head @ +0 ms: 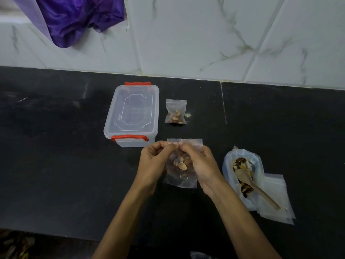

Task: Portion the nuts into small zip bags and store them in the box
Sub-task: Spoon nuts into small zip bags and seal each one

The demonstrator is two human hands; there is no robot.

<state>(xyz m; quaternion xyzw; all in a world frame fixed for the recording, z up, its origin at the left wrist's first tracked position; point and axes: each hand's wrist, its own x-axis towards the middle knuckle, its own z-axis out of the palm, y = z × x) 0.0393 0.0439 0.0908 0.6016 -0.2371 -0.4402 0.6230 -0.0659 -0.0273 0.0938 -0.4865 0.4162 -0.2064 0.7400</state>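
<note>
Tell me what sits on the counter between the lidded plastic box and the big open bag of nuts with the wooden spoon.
In the head view, both hands, left hand and right hand, pinch a zip bag of nuts between the box and the open bag.

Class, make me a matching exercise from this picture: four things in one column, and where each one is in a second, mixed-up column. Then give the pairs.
Things:
1. box
2. spoon
3. filled bag
4. purple cloth

Places:
A. hanging on the wall
B. lying right of the box
C. resting in the nut pouch
D. lid on, left of the bags

Pairs: 1-D, 2-C, 3-B, 4-A
</note>
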